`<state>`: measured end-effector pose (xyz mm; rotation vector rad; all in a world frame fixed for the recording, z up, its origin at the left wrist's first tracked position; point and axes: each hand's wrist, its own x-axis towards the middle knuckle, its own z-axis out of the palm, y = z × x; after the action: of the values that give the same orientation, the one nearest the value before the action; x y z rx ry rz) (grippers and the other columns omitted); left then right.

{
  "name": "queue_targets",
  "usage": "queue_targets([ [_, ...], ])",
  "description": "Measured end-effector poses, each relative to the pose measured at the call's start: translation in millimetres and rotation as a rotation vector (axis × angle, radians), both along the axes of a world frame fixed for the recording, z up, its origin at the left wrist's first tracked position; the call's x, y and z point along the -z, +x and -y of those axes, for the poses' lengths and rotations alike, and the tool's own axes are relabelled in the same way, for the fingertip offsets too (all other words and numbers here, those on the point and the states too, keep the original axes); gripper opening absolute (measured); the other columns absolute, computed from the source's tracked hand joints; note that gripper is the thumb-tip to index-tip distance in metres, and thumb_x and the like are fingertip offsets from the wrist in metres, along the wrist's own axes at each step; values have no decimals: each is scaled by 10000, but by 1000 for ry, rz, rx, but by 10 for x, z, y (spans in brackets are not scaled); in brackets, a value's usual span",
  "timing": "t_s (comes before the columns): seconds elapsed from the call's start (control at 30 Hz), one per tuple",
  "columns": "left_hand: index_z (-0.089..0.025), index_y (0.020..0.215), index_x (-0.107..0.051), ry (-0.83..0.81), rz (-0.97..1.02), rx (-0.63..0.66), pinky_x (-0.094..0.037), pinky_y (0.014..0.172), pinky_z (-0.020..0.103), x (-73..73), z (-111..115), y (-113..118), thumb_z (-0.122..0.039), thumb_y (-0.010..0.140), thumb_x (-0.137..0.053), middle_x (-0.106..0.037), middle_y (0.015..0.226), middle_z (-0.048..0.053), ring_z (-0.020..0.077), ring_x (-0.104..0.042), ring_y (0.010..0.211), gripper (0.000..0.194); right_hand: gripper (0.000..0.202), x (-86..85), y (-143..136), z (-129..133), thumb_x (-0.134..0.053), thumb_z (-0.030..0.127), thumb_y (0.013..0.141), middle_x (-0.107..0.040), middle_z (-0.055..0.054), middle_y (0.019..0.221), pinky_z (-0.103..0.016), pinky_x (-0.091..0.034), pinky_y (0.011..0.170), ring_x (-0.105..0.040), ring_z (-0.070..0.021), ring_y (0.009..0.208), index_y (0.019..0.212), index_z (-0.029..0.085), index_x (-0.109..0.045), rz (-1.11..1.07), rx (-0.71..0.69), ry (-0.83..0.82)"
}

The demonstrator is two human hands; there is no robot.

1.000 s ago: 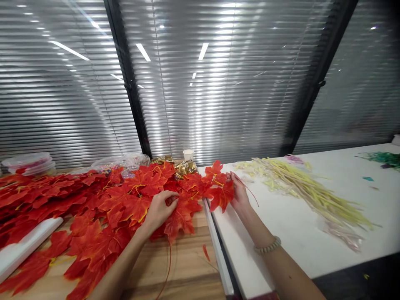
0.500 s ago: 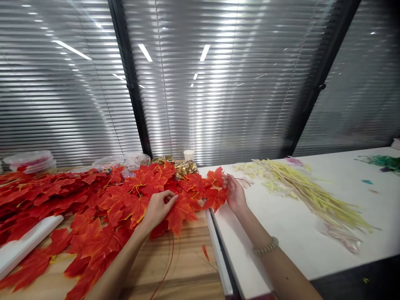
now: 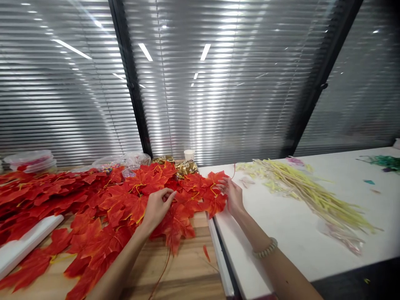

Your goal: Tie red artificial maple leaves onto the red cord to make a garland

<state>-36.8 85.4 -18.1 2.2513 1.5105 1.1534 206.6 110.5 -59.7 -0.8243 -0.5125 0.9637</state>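
Many red maple leaves (image 3: 125, 204) with yellow veins and stems spread across the wood-topped table. My left hand (image 3: 158, 205) is closed in a pinch over the leaves at the middle; what it grips is too small to make out. To its right, my right hand (image 3: 231, 193) has its fingers against a red leaf cluster (image 3: 215, 196) at the seam between the tables; whether they grip it is unclear. A thin red-brown cord (image 3: 161, 277) hangs below the leaves near my left hand, and a short end of cord sticks up above my right hand.
Gold packets (image 3: 186, 167) and a white paper cup (image 3: 189, 155) stand behind the leaves. Plastic tubs (image 3: 31, 161) are at the back left, a white bar (image 3: 28, 241) at the left. Yellow stems (image 3: 312, 191) and green strands (image 3: 383, 162) lie on the white table (image 3: 250, 250).
The leaf cluster between my hands has shifted, with one leaf hanging lower. The cord end by my right hand now points up instead of right. Both hands have moved only slightly.
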Motion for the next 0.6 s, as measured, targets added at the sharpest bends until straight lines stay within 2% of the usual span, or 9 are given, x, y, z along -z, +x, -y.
queue_targets([
  [0.17,-151,761,-633,-23,47,18,-372,527,206,-14,18,19,-391,806,-471,-629,621,12,125,-527,542,293,205,11,18,-5,-661,349,662,-642,-19,567,-216,-491,474,-612,-141,507,653,150,-614,-17,-17,-88],
  [0.3,-150,763,-629,-24,66,31,-374,533,205,-7,8,17,-401,810,-466,-628,624,13,124,-523,544,304,168,37,23,-14,-661,309,655,-638,-6,560,-200,-472,445,-598,-124,486,682,146,-629,-15,-8,-94],
  [0.5,-151,778,-630,-25,88,25,-377,533,207,7,7,22,-410,806,-465,-631,640,12,122,-517,546,308,113,56,35,-46,-661,249,653,-658,-14,584,-202,-517,550,-631,-133,581,687,147,-628,-67,20,-56],
  [0.6,-152,779,-629,-25,83,30,-370,522,207,8,10,30,-410,808,-461,-620,624,8,120,-505,538,310,109,40,28,-42,-651,251,668,-670,-37,603,-210,-522,554,-644,-150,607,657,146,-623,-79,-8,-59],
])
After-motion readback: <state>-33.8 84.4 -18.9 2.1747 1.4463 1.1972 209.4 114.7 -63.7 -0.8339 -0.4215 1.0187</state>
